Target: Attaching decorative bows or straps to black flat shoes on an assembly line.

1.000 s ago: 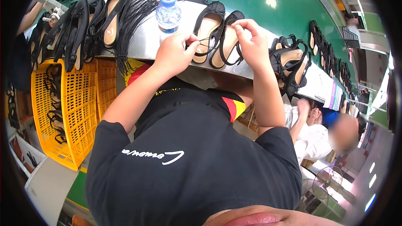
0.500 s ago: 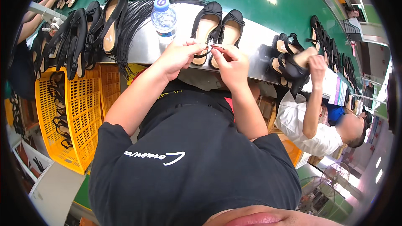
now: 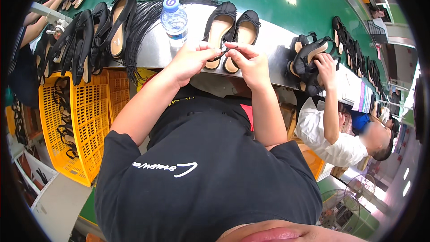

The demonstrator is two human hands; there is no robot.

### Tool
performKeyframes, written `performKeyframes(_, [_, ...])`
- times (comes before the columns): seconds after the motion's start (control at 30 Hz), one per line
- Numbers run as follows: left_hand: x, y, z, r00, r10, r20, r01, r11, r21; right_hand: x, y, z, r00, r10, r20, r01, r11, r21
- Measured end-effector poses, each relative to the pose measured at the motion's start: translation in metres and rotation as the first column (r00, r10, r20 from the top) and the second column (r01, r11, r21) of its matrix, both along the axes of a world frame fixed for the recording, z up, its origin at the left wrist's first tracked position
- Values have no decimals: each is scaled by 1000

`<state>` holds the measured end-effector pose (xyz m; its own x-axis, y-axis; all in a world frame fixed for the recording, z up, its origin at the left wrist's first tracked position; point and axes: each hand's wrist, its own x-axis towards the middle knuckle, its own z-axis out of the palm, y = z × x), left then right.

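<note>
Upper ctr of frame: a pair of black ballet-style shoes w/ beige insoles and small bows [image 3: 219, 22], side by side, toes up-frame, on a silver metal worktop [image 3: 280, 58]. Person's L hand [image 3: 191, 62] & R hand [image 3: 251, 65] meet over the heel end, fingers of both pinched narrow on a thin black strap [image 3: 223, 54], partly hidden. Just L of shoes: upright clear plastic bottle w/ blue cap [image 3: 174, 21], near a bundle of thin black cords [image 3: 145, 22]. Lower L: yellow slatted plastic crate [image 3: 89, 127]. R side: co-worker in white top [image 3: 342, 150], hand on black shoes [image 3: 306, 67].
</note>
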<state>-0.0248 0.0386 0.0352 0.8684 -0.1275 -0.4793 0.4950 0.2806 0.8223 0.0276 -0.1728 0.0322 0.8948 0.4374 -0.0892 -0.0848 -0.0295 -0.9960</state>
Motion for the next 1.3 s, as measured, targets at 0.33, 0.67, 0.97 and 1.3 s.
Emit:
performKeyframes(0.33, [-17, -9, -6, 991, -11, -135, -15, 982, -188, -33, 13, 5, 802, -27, 597, 115, 987, -110])
performKeyframes(0.67, [-21, -19, -1, 966, 8, -260, -123, 895, -429, -54, 9, -17, 550, -91, 830, 290, 953, -88])
performKeyframes(0.97, [-17, -32, -9, 935, 289, 205, -304, 952, 45, -11, 45, -20, 630, -224, 743, 455, 883, -119])
performKeyframes(1.3, [-9, -15, -16, 878, -45, 476, -294, 734, 612, 34, 28, -16, 988, 106, 111, -77, 969, -236])
